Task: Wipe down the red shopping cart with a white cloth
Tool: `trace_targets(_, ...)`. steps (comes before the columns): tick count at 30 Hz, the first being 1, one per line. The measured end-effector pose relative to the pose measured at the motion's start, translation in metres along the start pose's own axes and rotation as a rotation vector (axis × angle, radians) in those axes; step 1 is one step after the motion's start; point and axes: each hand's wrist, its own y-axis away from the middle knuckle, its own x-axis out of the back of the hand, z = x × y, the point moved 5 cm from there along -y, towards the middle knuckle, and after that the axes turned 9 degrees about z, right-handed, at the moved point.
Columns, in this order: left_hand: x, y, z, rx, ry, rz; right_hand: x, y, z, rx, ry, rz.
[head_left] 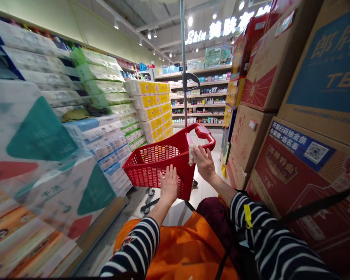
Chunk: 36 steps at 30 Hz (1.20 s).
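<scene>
A red plastic shopping basket (151,165) on a wheeled cart stands in the aisle in front of me, its handle (204,134) at the right. My left hand (169,186) lies flat against the basket's near wall, fingers stretched up. My right hand (203,161) presses a white cloth (190,152) against the basket's rim near the handle, fingers closed over the cloth. Both arms wear navy and white striped sleeves. An orange apron covers my lap.
Stacked packs of tissue and toilet paper (99,97) fill the shelves at the left. Large cardboard boxes (282,116) are piled close at the right. A metal pole (183,62) rises behind the basket. Shelves of small goods (201,97) close the aisle's far end.
</scene>
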Motion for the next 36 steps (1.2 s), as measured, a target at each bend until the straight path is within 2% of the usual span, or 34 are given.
trace_targets(1, 0.001, -0.001, 0.002, -0.007, 0.004, 0.006, -0.002, -0.004, 0.003, -0.005, 0.013, -0.011)
trace_targets(3, 0.0, 0.0, 0.007, -0.031, 0.01, 0.011, -0.014, 0.006, -0.003, 0.028, 0.008, -0.071)
trace_targets(8, -0.014, 0.016, 0.015, -0.096, 0.04, -0.062, -0.051, 0.083, -0.051, 0.115, -0.055, -0.214)
trace_targets(11, -0.018, 0.022, 0.01, -0.098, 0.044, -0.111, -0.053, 0.105, -0.067, 0.164, -0.094, -0.232)
trace_targets(14, -0.011, 0.016, 0.002, -0.045, 0.026, -0.103, -0.036, 0.079, -0.058, 0.178, -0.137, -0.211)
trace_targets(17, -0.002, 0.004, -0.004, 0.011, 0.007, -0.071, -0.016, 0.027, -0.028, 0.041, -0.078, -0.091)
trace_targets(20, 0.003, -0.003, -0.004, 0.027, 0.012, -0.029, -0.017, 0.002, -0.016, -0.019, -0.043, -0.08)
trace_targets(22, 0.001, -0.001, -0.002, 0.027, 0.014, -0.014, -0.03, 0.014, -0.025, 0.037, -0.058, -0.143)
trace_targets(26, -0.009, 0.011, 0.0, -0.008, 0.021, -0.049, -0.061, 0.076, -0.056, 0.13, -0.082, -0.276)
trace_targets(28, -0.013, 0.015, -0.004, -0.015, 0.023, -0.09, -0.068, 0.095, -0.067, 0.16, -0.112, -0.309)
trace_targets(29, -0.014, 0.016, -0.007, -0.009, 0.02, -0.102, -0.067, 0.096, -0.071, 0.177, -0.131, -0.307)
trace_targets(31, -0.014, 0.014, -0.016, 0.021, 0.01, -0.101, -0.059, 0.08, -0.072, 0.191, -0.156, -0.269)
trace_targets(34, -0.007, 0.005, -0.03, 0.072, -0.012, -0.057, -0.043, 0.028, -0.06, 0.125, -0.135, -0.17)
trace_targets(36, -0.001, -0.003, -0.036, 0.094, -0.023, -0.028, -0.041, -0.001, -0.052, 0.049, -0.096, -0.118)
